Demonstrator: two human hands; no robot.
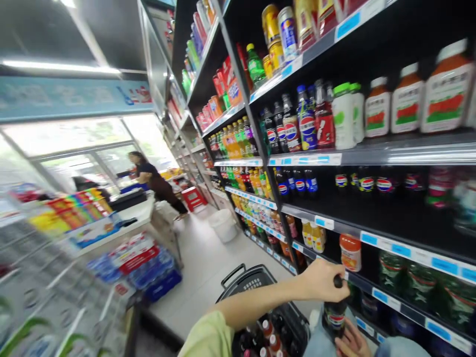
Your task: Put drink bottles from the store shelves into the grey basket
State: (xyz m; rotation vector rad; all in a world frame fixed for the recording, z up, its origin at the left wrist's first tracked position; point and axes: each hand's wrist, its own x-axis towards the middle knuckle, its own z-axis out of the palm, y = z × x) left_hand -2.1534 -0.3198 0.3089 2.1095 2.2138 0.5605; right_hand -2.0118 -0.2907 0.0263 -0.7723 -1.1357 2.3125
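Note:
A dark Pepsi cola bottle (335, 317) stands nearly upright in front of my knees. Around its neck, just under the black cap, wrap the fingers of my left hand (323, 281), whose arm reaches across from a pale yellow-green sleeve. My right hand (353, 341) grips the same bottle low on its side, and the frame's bottom edge cuts it off. Below my left forearm sits a black shopping basket (256, 275) with several dark bottles (273, 341) in it, some with reddish-brown caps. The basket's front part is hidden by my arm and sleeve.
Drink shelves (372, 153) rise along the right, with an orange-lidded jar (350, 253) close beyond my left hand. A white bucket (223, 225) is on the aisle floor. Wrapped blue packs (148, 265) stand left by the counter (143, 210); another person (158, 181) leans there.

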